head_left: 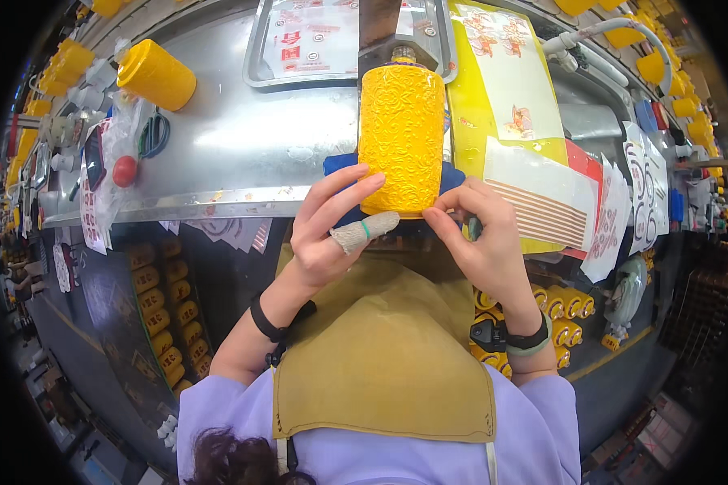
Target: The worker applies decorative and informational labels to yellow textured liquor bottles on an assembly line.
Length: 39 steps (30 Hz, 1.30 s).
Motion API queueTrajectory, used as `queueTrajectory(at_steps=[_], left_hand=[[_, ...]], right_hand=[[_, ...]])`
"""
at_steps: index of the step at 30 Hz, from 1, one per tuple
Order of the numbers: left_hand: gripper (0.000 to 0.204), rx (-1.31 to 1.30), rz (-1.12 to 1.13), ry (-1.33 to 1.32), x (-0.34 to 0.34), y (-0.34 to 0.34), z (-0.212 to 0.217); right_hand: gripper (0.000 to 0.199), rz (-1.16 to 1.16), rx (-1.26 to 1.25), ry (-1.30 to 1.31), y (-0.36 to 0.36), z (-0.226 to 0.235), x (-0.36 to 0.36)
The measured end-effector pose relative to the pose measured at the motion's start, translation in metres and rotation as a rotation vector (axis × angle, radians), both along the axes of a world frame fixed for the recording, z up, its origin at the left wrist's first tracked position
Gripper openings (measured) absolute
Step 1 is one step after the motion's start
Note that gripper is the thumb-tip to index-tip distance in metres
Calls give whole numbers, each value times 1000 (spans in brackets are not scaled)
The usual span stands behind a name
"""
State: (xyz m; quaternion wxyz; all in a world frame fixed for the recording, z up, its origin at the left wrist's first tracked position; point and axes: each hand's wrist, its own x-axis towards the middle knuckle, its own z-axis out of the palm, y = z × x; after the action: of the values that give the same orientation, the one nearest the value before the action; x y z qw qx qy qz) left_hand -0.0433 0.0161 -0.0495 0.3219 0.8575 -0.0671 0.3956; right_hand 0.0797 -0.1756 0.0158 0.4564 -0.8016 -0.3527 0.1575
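A yellow bottle (402,133) with a raised floral pattern lies in front of me on a blue support (453,179), its neck pointing away. My left hand (332,214) holds the bottle's lower left, with two fingertips on its side. A grey knit cover with a green band (366,232) is on one digit, by the bottle's base. At the lower right corner, my right hand (481,222) has thumb and forefinger pinched together against the base edge. Anything between those fingertips is too small or hidden to tell.
A metal tray (263,82) with printed sheets sits beyond the bottle. To the right are a yellow sheet (466,121) and a striped label sheet (542,198). A yellow container (156,75), green-handled scissors (154,134) and a red ball (124,171) are on the left.
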Motion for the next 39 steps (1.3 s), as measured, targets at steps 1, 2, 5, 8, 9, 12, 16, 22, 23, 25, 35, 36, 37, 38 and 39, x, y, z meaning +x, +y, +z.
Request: queueTrajectory(at_steps=[1,2,5,8,9,12,16,22,23,25,35,36,37,38,39], left_hand=[[34,15,-10,14,0,0,-1],[35,30,-20,29,0,0,-1],[35,65,-4,21,-1,-3,0],[34,74,-28,17,5,-4,8],[32,80,-65,36,8,-2,11],[29,-3,-44,-75,14,-3,3],[28,-54,-7,-77,8,-2,-5],[30,-18,0,-55,4,-3,-5],[32,25,-2,-36,5,-4,1],[34,68,-6,-18,6,-4,11],[21,-133,15,-96,9,-4,-15],[21,-131,9,-89,9,-3,-17],[21,-129,10,-91,9,-2,-16],[21,-126,6,-86,8,-2,-16],[21,-124,1,-82,8,-2,-15]], right_hand=[[13,0,0,0,0,0,0],[13,1,-2,-8,0,-1,1],[12,5,-1,-12,-1,-2,2],[12,2,1,-11,0,-1,1],[13,-1,3,-15,0,0,1],[14,12,12,-6,-2,3,2],[15,35,-52,13,-8,11,7],[14,47,-69,52,-14,7,17],[14,43,-71,67,-14,7,18],[14,37,-73,82,-15,7,18],[15,66,-50,161,-18,17,18],[15,62,-59,167,-19,18,18],[15,63,-58,166,-20,18,20],[15,64,-81,148,-20,17,21],[15,64,-104,130,-21,15,22]])
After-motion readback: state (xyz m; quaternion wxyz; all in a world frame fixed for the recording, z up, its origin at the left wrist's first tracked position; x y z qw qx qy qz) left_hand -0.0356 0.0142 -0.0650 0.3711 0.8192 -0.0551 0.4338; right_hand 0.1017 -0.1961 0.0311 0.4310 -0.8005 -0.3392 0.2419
